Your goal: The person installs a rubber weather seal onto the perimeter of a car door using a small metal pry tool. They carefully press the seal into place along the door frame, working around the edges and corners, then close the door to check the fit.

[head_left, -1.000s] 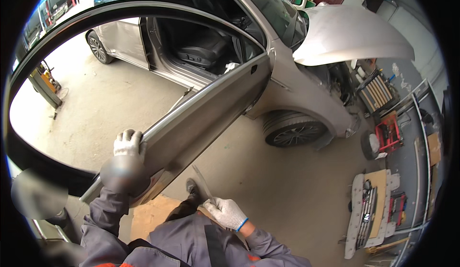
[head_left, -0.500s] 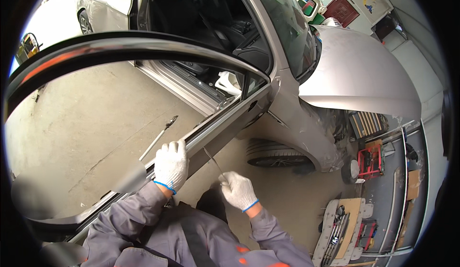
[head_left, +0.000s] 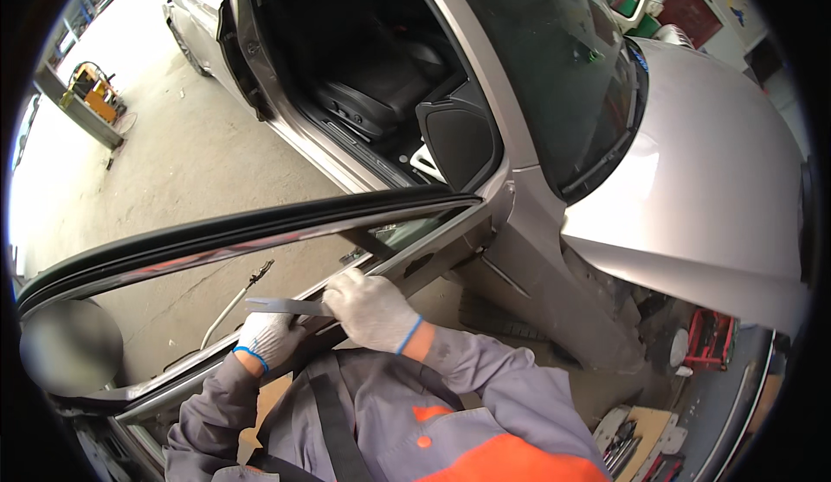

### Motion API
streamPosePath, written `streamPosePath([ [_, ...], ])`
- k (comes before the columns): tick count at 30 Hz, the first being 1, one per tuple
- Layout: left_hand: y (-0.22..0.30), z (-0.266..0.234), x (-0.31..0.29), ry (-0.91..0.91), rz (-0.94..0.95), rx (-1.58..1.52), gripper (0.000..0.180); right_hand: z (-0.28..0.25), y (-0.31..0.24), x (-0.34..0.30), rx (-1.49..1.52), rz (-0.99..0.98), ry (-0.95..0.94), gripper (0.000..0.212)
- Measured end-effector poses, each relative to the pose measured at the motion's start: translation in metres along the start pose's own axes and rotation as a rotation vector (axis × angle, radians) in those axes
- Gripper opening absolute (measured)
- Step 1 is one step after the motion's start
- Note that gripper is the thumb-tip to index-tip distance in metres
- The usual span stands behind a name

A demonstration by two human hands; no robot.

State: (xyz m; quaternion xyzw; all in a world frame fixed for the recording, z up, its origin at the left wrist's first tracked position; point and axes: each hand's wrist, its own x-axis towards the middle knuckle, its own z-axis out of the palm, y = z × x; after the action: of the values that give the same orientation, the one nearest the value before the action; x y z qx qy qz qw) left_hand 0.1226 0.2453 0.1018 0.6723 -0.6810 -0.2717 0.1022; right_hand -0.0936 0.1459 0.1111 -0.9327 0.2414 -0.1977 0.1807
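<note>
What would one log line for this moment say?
left hand: on door sill | right hand: gripping flat pry tool | car door: open

Both gloved hands close together, left hand [head_left: 267,337] fisted, right hand [head_left: 370,311] curled, grey-sleeved forearms bent inward.

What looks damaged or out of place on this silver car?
The silver car lacks its front bumper and wheel-arch trim, leaving inner parts bare. A thin metal rod hangs loose in the open door's window frame.
</note>
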Motion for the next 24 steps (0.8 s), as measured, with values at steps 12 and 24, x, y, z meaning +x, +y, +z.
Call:
streamPosePath([
  [12, 0.023, 0.0, 0.003, 0.063, -0.156, 0.033, 0.027, 0.024, 0.026, 0.02, -0.077, 0.014, -0.338, 0.017],
  [24, 0.013, 0.012, -0.004, 0.183, -0.097, -0.068, 0.025, 0.015, 0.041, 0.047, -0.04, -0.111, -0.675, 0.013],
])
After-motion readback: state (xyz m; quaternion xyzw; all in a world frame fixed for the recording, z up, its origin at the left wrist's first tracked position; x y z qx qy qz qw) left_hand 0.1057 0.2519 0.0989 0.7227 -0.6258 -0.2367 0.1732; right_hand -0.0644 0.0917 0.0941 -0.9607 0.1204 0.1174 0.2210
